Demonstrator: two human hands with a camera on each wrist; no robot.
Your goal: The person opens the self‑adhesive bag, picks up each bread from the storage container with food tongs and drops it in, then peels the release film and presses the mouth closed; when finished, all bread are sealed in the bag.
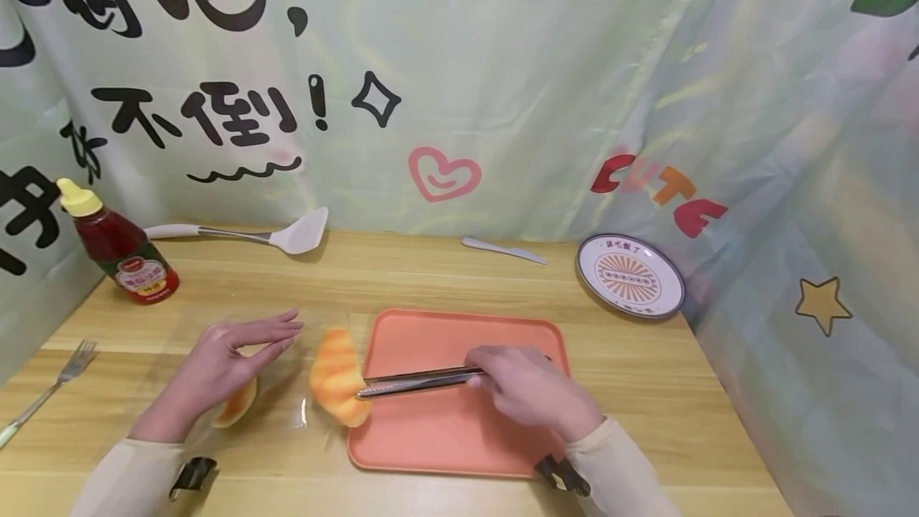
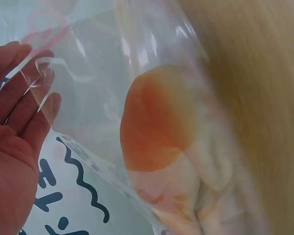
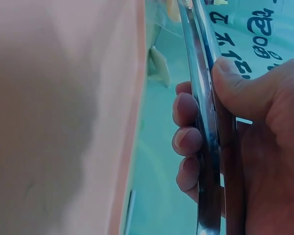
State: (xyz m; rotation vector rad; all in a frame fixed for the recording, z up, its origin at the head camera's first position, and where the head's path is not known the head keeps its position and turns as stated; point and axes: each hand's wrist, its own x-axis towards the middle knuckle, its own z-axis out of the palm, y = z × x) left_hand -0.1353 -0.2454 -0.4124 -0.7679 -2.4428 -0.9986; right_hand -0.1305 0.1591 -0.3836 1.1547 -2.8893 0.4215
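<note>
My right hand (image 1: 531,389) grips metal tongs (image 1: 420,382) over the pink tray (image 1: 459,445). The tong tips meet the right side of an orange-and-yellow striped bread piece (image 1: 337,381), which overlaps the tray's left edge. To its left, my left hand (image 1: 222,361) pinches the edge of a clear plastic bag (image 2: 98,58), thumb and index finger close together at its corner, the other fingers loosely extended. Inside the bag lies a brown-topped bread roll (image 2: 152,122). Another view of bread (image 1: 240,405) shows partly hidden beneath my left hand.
A red sauce bottle (image 1: 136,258) stands at back left, near a white spatula (image 1: 297,231). A fork (image 1: 57,385) lies at the left edge. Along the back are a small knife (image 1: 502,249) and a round plate (image 1: 664,286) by the right cloth wall.
</note>
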